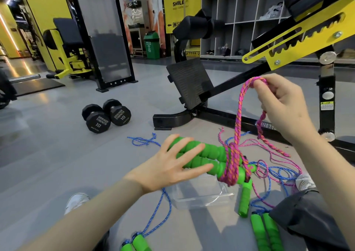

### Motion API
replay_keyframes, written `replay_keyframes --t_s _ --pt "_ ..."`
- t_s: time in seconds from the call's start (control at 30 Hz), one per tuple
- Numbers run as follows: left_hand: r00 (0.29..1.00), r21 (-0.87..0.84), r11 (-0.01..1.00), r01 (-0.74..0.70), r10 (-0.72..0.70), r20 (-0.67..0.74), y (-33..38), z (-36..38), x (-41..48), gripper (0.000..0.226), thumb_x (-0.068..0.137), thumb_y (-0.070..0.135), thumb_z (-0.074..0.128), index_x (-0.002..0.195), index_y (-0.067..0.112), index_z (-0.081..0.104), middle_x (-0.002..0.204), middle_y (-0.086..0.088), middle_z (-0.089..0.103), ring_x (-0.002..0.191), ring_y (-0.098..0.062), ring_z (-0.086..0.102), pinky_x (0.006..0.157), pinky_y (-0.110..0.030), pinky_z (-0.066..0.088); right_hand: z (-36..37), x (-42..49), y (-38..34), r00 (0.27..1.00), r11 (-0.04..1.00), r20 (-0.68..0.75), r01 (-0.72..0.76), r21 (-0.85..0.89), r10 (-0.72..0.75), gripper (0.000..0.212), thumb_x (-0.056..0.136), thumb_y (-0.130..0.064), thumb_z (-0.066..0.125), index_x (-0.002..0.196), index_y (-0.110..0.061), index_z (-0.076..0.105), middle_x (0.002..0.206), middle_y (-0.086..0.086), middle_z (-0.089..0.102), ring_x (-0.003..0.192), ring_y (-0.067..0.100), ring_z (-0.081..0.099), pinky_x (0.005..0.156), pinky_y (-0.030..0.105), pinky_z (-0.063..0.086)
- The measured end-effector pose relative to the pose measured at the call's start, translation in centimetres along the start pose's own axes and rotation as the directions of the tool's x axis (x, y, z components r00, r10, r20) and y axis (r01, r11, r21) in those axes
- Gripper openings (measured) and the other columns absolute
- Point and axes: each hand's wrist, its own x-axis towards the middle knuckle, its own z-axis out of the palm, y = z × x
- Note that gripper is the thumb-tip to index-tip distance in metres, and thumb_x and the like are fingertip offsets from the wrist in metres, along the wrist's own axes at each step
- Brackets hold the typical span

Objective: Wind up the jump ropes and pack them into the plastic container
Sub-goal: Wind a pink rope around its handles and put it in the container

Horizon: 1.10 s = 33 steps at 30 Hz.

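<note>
My left hand [172,164] holds two green foam handles [207,154] side by side, fingers spread over them. A pink braided rope [233,164] is wound several turns around the handles' right ends. My right hand [282,104] is raised above them, pinching a loop of that pink rope [240,108]. Below the handles, a clear plastic container [201,193] sits on the floor. Loose blue rope [276,174] and thin pink rope [272,154] lie tangled to the right. More green handles lie at the bottom [265,231] and bottom centre [138,243].
A black and yellow gym bench frame [221,114] stands just behind the ropes. Two black dumbbells [105,115] rest on the grey floor to the left. My shoe [76,201] and dark trouser knee [299,212] are near the container. A short blue rope piece [143,140] lies apart.
</note>
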Motion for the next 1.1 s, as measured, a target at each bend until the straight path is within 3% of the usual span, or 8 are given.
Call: replay_keyframes --t_s 0.3,0.47,0.53,0.63,0.73,0.83,1.0,1.1 --pt "0.976 -0.019 0.997 0.078 -0.080 -0.201 0.9 -1.1 2.5 0.043 0.088 0.025 0.070 0.127 0.031 0.052 0.128 -0.010 0.052 0.109 -0.033 0.058 0.093 -0.047 0.045 1.7 -1.2 4.8 0.926 0.911 0.082 -0.378 0.165 0.369 0.022 0.098 -0.023 0.046 0.080 -0.021 0.060 0.059 0.001 0.033 0.043 0.004 0.028 0.048 0.023 0.026" --pt "0.951 0.040 0.985 0.169 -0.152 -0.270 -0.3 -1.7 3.1 0.033 0.092 0.028 0.066 0.123 0.031 0.054 0.124 -0.010 0.055 0.108 -0.032 0.058 0.093 -0.047 0.044 2.5 -2.6 6.1 0.879 0.856 0.207 -0.469 0.216 0.430 0.017 0.097 -0.014 0.047 0.089 -0.012 0.062 0.069 0.005 0.054 0.052 0.003 0.050 0.051 0.012 0.040" --pt "0.938 0.081 0.972 0.220 -0.188 -0.293 -1.2 -1.8 3.1 0.029 0.094 0.025 0.062 0.122 0.030 0.055 0.124 -0.011 0.056 0.107 -0.033 0.057 0.091 -0.048 0.044 3.3 -3.2 6.0 0.832 0.776 0.282 -0.550 0.308 0.478 0.017 0.092 -0.001 0.049 0.078 -0.004 0.058 0.070 0.008 0.055 0.051 0.001 0.054 0.053 0.016 0.045" --pt "0.909 0.118 0.938 0.327 -0.278 -0.311 -2.3 -1.8 2.7 0.028 0.098 0.013 0.051 0.123 0.027 0.055 0.124 -0.013 0.054 0.105 -0.035 0.057 0.087 -0.049 0.045 5.0 -4.0 6.1 0.815 0.804 0.305 -0.561 0.197 0.493 0.022 0.081 0.006 0.051 0.060 0.004 0.044 0.050 0.006 0.042 0.040 0.006 0.041 0.043 0.017 0.034" --pt "0.878 0.152 0.889 0.431 -0.376 -0.295 -2.9 -1.2 1.9 0.037 0.099 0.002 0.040 0.125 0.024 0.053 0.125 -0.015 0.051 0.104 -0.037 0.055 0.086 -0.051 0.044 6.9 -5.3 5.5 0.747 0.755 0.480 -0.613 0.232 0.460 0.029 0.097 -0.020 0.047 0.075 -0.002 0.056 0.044 -0.001 0.039 0.038 0.012 0.030 0.041 0.020 0.028" --pt "0.882 0.228 0.858 0.460 -0.412 -0.229 -3.4 -0.1 0.2 0.047 0.091 -0.003 0.048 0.130 0.023 0.051 0.127 -0.016 0.049 0.106 -0.038 0.054 0.088 -0.052 0.042 8.2 -5.9 4.3 0.665 0.736 0.612 -0.650 0.191 0.428 0.040 0.098 -0.034 0.040 0.080 -0.004 0.058 0.048 0.003 0.040 0.036 0.010 0.028 0.042 0.021 0.028" --pt "0.867 0.270 0.824 0.498 -0.482 -0.127 -3.9 1.2 -1.8 0.066 0.077 -0.013 0.046 0.133 0.022 0.049 0.124 -0.019 0.059 0.105 -0.040 0.056 0.090 -0.052 0.040 8.3 -5.1 3.1 0.676 0.765 0.600 -0.624 0.158 0.427 0.044 0.099 -0.034 0.038 0.066 -0.006 0.048 0.042 0.004 0.041 0.034 0.013 0.027 0.045 0.023 0.027" --pt "0.846 0.267 0.805 0.530 -0.526 -0.090 -3.8 1.6 -1.7 0.074 0.069 -0.014 0.051 0.134 0.021 0.047 0.124 -0.020 0.060 0.107 -0.039 0.053 0.091 -0.052 0.038 8.1 -4.8 2.7 0.676 0.758 0.589 -0.633 0.156 0.443 0.043 0.098 -0.034 0.043 0.062 -0.010 0.043 0.042 0.007 0.043 0.036 0.019 0.040 0.048 0.028 0.038"
